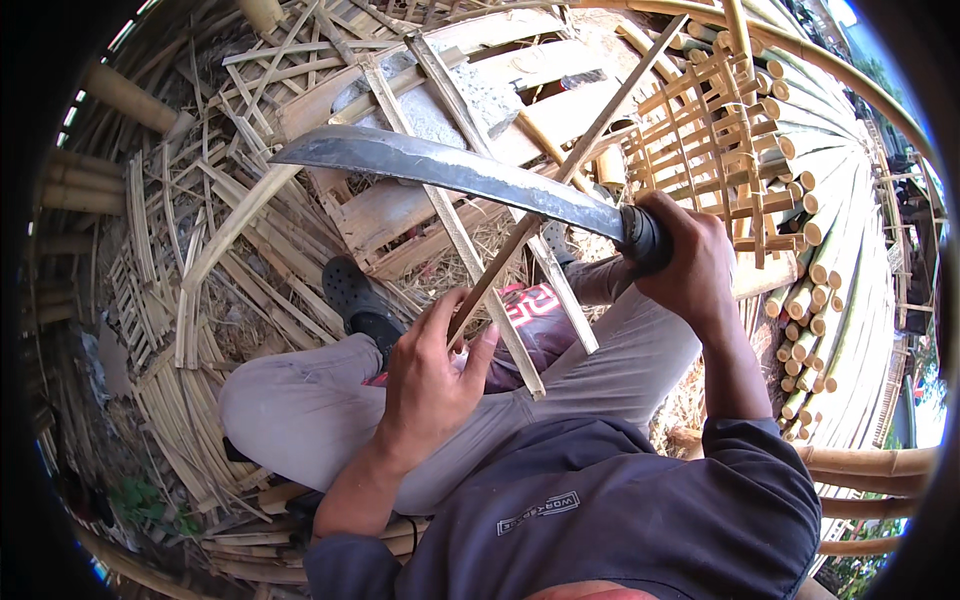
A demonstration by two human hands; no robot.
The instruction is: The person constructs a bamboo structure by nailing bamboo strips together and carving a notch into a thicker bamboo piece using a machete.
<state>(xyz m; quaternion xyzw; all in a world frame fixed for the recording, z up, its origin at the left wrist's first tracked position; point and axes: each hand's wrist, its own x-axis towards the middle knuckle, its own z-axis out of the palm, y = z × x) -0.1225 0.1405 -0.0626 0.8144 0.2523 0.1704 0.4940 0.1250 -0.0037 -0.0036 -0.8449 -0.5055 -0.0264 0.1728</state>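
Observation:
My right hand (690, 260) is closed round the dark handle of a machete (450, 172). Its long blade points left and crosses over several bamboo strips. In my left hand (430, 375), the fingers and thumb hold the near end of a brown bamboo strip (600, 130), which slants away to the upper right and meets the blade near the handle. Two paler split bamboo strips, a left one (455, 225) and a right one (563, 290), run from the work surface to my lap. A dark red cloth (535, 320) lies between my legs, partly hidden by the strips.
Ahead is a low platform of split bamboo boards (365, 222) with a grey stone block (430, 112). At right stand a bamboo lattice panel (700, 150) and stacked bamboo poles (812, 235). Loose bamboo slats (265, 245) cover the ground at left, near my dark clog (350, 290).

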